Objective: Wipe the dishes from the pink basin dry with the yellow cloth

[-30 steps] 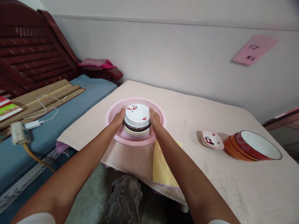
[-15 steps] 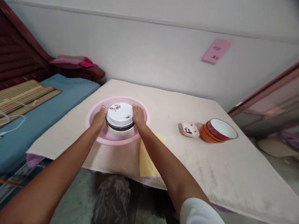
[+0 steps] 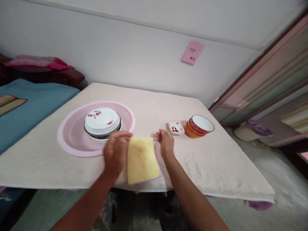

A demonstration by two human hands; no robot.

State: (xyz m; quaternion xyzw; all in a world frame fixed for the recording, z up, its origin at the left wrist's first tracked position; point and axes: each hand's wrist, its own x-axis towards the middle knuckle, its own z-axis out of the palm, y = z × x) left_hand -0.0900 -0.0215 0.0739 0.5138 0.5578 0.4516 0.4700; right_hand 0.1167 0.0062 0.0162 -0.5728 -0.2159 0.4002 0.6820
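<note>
My left hand [image 3: 116, 153] is at 9 o'clock of the yellow cloth [image 3: 142, 159], grip unclear; right hand [image 3: 165, 143], open, at 2 o'clock.

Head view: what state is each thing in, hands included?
Round pink plastic basin, upright, loaded.
Stack of white flowered plates, upright in the basin.
Yellow cloth, spread flat at the table near edge.
Left hand, blurred at the cloth's left edge; grip unclear.
Right hand, open by the cloth's far right corner.
Nested red and orange bowls, upright, top one empty.
Small square white dish, upright.
</note>
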